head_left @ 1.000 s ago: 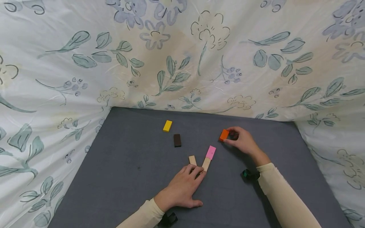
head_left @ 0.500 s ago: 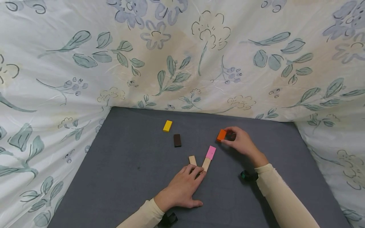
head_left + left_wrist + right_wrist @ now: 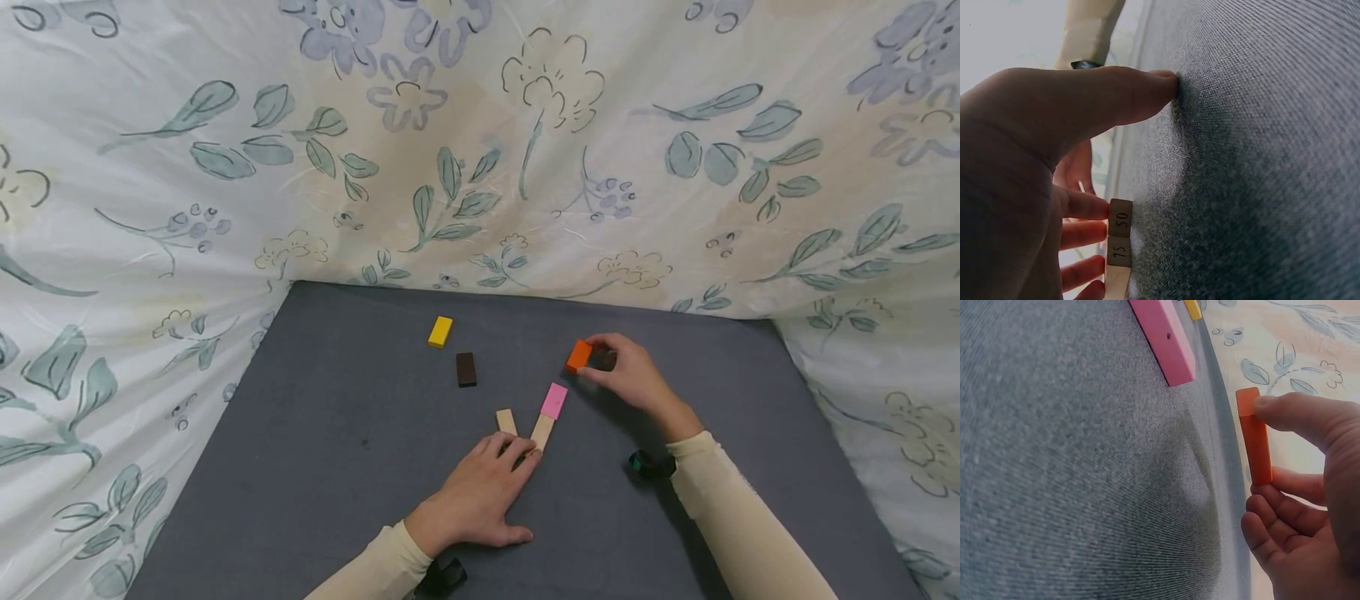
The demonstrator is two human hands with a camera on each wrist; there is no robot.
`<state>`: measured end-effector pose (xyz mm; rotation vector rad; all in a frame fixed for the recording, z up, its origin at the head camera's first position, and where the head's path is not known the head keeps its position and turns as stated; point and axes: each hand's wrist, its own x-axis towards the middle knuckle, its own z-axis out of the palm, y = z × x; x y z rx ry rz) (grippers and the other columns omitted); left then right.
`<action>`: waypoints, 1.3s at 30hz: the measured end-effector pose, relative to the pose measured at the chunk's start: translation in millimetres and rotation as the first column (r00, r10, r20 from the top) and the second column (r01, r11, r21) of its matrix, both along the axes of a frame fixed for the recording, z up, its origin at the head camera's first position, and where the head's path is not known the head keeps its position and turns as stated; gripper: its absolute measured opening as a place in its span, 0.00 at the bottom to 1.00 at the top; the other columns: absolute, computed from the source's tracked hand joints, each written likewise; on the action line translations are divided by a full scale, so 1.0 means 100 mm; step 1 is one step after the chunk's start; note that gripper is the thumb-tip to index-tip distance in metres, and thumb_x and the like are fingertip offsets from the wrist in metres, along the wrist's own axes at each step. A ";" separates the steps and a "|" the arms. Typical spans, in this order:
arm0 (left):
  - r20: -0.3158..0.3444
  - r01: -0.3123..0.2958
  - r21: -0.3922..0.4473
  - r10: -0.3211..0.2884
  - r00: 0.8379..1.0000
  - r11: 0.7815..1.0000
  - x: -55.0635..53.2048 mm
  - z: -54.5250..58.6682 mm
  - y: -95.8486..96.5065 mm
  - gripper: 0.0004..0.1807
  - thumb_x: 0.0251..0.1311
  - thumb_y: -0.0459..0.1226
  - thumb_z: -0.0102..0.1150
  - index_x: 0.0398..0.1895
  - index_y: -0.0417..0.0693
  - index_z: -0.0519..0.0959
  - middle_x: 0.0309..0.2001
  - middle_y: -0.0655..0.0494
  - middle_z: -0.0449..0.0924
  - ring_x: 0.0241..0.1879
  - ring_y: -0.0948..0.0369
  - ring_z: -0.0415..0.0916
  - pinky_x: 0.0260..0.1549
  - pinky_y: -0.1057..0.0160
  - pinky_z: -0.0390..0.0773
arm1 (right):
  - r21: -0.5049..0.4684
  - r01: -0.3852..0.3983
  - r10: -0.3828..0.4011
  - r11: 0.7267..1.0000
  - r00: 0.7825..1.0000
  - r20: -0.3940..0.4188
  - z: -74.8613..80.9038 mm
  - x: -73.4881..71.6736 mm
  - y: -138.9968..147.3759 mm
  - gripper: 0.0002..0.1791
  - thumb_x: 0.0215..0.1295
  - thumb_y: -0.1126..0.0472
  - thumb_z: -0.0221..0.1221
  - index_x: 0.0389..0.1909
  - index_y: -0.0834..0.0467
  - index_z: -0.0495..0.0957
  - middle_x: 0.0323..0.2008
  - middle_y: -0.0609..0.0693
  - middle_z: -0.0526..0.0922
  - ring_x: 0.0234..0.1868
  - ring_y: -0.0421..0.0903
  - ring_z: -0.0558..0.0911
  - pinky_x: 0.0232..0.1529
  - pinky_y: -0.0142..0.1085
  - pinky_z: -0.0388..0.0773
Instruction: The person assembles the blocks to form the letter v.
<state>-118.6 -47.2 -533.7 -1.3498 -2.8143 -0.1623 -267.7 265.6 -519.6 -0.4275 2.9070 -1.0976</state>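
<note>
My right hand (image 3: pixel 633 375) pinches an orange block (image 3: pixel 578 357) by its two ends between thumb and fingertip. In the right wrist view the orange block (image 3: pixel 1255 440) is held off the grey cloth, a little beyond the pink block (image 3: pixel 1169 344). That pink block (image 3: pixel 554 402) lies end to end with a plain wooden block (image 3: pixel 542 432). My left hand (image 3: pixel 480 492) rests with spread fingers on the near ends of the wooden blocks, hiding part of them. Another wooden block (image 3: pixel 506 422) slants the other way. The left wrist view shows fingertips against blocks marked 50 (image 3: pixel 1120 219) and 75 (image 3: pixel 1119 251).
Farther back on the grey cloth (image 3: pixel 315 433) lie a yellow block (image 3: pixel 440 332) and a dark brown block (image 3: pixel 466 370). A floral sheet (image 3: pixel 480 167) hangs behind the cloth and along both sides.
My right hand has moved slightly left with the orange block, bringing it closer to the far end of the pink block. The left hand has stayed in place.
</note>
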 end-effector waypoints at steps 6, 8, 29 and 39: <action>-0.006 -0.006 -0.003 0.006 1.000 1.000 -0.02 0.01 0.02 0.56 0.56 0.73 0.70 0.80 0.51 0.71 0.73 0.55 0.68 0.68 0.55 0.66 0.72 0.51 0.68 | 0.013 0.001 -0.001 1.000 1.000 0.004 0.01 -0.02 -0.02 0.34 0.66 0.52 0.77 0.67 0.64 0.79 0.57 0.63 0.82 0.52 0.63 0.82 0.56 0.61 0.80; -0.002 -0.008 -0.002 0.008 1.000 1.000 -0.03 0.01 0.02 0.56 0.56 0.73 0.70 0.80 0.51 0.71 0.73 0.55 0.68 0.68 0.55 0.65 0.73 0.51 0.68 | 0.016 -0.004 0.004 1.000 1.000 0.008 0.01 -0.03 -0.02 0.34 0.66 0.52 0.77 0.67 0.64 0.79 0.58 0.63 0.82 0.53 0.63 0.82 0.57 0.61 0.80; 0.020 -0.026 0.011 0.026 0.999 1.000 -0.08 -0.02 0.11 0.55 0.56 0.71 0.71 0.79 0.51 0.71 0.73 0.55 0.68 0.69 0.55 0.65 0.74 0.51 0.67 | 0.013 -0.045 0.045 0.999 0.999 -0.012 -0.11 -0.06 -0.05 0.33 0.66 0.52 0.77 0.65 0.64 0.81 0.55 0.61 0.83 0.50 0.58 0.82 0.54 0.57 0.81; 0.055 -0.041 -0.002 0.041 0.998 0.999 -0.11 0.00 0.13 0.53 0.57 0.71 0.70 0.80 0.51 0.71 0.73 0.56 0.67 0.70 0.55 0.64 0.73 0.50 0.67 | 0.023 -0.066 0.066 0.998 0.998 -0.014 -0.14 -0.09 -0.07 0.32 0.66 0.52 0.78 0.65 0.63 0.81 0.53 0.59 0.84 0.45 0.54 0.80 0.48 0.51 0.80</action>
